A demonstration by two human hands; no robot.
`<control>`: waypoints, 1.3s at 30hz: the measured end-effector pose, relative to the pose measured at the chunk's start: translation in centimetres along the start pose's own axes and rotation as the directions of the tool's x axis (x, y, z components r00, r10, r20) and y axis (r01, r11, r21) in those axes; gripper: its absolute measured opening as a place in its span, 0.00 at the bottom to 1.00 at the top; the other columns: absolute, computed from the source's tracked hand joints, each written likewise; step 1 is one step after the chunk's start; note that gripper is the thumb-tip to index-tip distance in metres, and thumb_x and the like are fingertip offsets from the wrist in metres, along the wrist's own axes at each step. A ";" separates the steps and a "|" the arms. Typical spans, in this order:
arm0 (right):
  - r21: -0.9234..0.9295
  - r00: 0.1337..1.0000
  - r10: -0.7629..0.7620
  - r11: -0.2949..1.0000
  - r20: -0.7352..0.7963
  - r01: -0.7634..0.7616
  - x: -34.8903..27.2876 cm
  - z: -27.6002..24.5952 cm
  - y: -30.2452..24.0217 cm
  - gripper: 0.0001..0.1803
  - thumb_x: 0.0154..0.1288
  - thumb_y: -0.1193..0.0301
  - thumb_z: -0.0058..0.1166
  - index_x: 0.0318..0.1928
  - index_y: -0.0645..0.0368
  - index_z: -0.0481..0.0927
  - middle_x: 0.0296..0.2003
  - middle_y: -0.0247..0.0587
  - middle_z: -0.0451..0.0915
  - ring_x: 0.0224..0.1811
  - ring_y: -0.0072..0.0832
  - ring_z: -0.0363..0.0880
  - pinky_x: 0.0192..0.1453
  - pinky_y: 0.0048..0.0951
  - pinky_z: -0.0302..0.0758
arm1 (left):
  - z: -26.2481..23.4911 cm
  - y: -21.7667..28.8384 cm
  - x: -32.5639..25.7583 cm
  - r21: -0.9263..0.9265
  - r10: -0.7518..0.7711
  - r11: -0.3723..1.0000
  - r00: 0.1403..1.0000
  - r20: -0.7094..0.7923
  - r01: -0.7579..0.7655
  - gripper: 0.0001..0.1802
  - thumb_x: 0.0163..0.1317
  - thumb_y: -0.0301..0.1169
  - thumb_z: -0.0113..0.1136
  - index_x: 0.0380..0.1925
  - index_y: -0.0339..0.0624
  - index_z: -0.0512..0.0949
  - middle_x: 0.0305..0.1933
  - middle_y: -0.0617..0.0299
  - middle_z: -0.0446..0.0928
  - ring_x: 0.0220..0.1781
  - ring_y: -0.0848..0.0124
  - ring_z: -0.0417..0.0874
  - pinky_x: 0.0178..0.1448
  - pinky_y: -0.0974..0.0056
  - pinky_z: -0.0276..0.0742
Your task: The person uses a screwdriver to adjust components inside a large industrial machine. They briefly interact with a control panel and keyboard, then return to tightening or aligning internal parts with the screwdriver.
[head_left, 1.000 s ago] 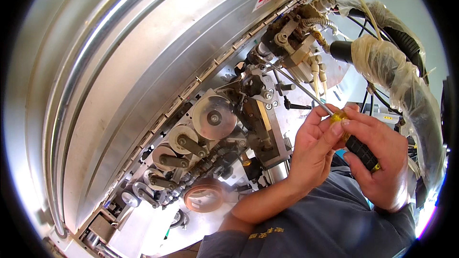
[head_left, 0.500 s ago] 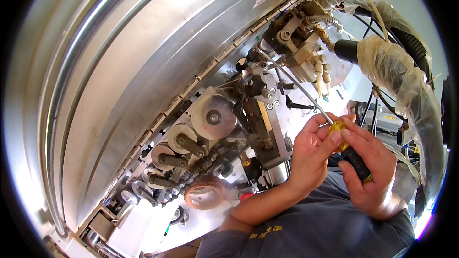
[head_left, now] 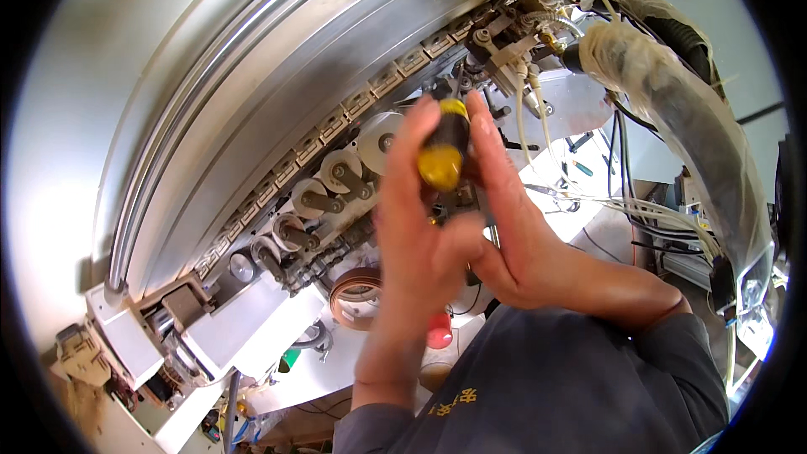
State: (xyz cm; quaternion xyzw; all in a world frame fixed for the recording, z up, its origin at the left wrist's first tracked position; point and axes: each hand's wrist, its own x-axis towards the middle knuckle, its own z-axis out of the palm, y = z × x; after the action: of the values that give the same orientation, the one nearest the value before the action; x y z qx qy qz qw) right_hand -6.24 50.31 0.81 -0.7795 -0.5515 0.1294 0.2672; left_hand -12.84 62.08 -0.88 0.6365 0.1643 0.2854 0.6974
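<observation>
A screwdriver with a yellow and black handle (head_left: 445, 147) is held between my two palms, its butt end tilted toward me. My left hand (head_left: 409, 231) presses on the handle from the left, its fingers pointing up and smeared by motion. From the other side my right hand (head_left: 511, 210) bears against it with fingers held straight. The shaft is hidden behind the handle and hands. Beyond them lies a machine's row of rollers (head_left: 340, 172) on crank-like arms. A brown metal block with fittings (head_left: 504, 55) sits further off, at the upper right of the hands.
A long metal rail (head_left: 387, 80) runs diagonally behind the rollers, below a grey panel. At the right hangs a thick hose wrapped in clear film (head_left: 651, 88), with thin cables under it. A brown ring-shaped roll (head_left: 338, 303) and a red round object (head_left: 439, 332) lie near my left forearm.
Both hands have moved left and up with the screwdriver. Their grip has changed from curled fingers around the handle to flat palms on either side of it. The view has shifted too.
</observation>
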 end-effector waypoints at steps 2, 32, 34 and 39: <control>0.017 0.999 -0.043 0.999 0.003 0.043 -0.6 1.7 -0.1 0.34 0.54 0.76 0.63 0.65 0.61 0.71 0.67 0.53 0.68 0.68 0.49 0.68 0.70 0.45 0.68 | -0.4 2.1 3.3 0.265 0.044 0.964 0.999 -0.022 -0.037 0.23 0.61 0.34 0.69 0.54 0.37 0.77 0.49 0.53 0.83 0.47 0.70 0.85 0.49 0.65 0.81; 0.065 0.921 -0.388 0.921 0.031 0.385 -6.3 10.9 7.1 0.26 0.52 0.74 0.61 0.56 0.53 0.81 0.60 0.35 0.78 0.70 0.41 0.67 0.73 0.47 0.65 | 5.5 11.9 15.7 0.945 -0.056 0.226 0.965 0.255 -0.237 0.16 0.57 0.35 0.61 0.35 0.33 0.87 0.42 0.37 0.84 0.48 0.46 0.86 0.53 0.51 0.82; 0.059 0.920 -0.390 0.920 0.027 0.388 -6.2 11.1 7.2 0.26 0.53 0.74 0.61 0.56 0.54 0.82 0.59 0.35 0.78 0.69 0.41 0.67 0.73 0.48 0.65 | 5.5 11.9 15.5 0.946 -0.058 0.254 0.973 0.223 -0.202 0.15 0.57 0.35 0.61 0.35 0.33 0.87 0.43 0.38 0.84 0.48 0.46 0.86 0.54 0.51 0.82; 0.059 0.916 -0.400 0.914 -0.010 0.400 -6.2 11.4 7.2 0.25 0.53 0.75 0.60 0.55 0.54 0.82 0.58 0.36 0.78 0.68 0.43 0.68 0.72 0.49 0.66 | 5.3 10.9 15.5 0.943 -0.018 0.284 0.983 0.184 -0.172 0.14 0.58 0.35 0.61 0.35 0.34 0.87 0.43 0.39 0.84 0.48 0.45 0.86 0.54 0.50 0.82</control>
State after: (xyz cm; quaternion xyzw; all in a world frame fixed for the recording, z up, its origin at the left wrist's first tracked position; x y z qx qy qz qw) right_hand -8.48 45.88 -13.19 -0.6417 -0.6955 0.0892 0.3107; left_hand 0.43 67.57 12.63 0.9540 0.2150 0.1127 0.1759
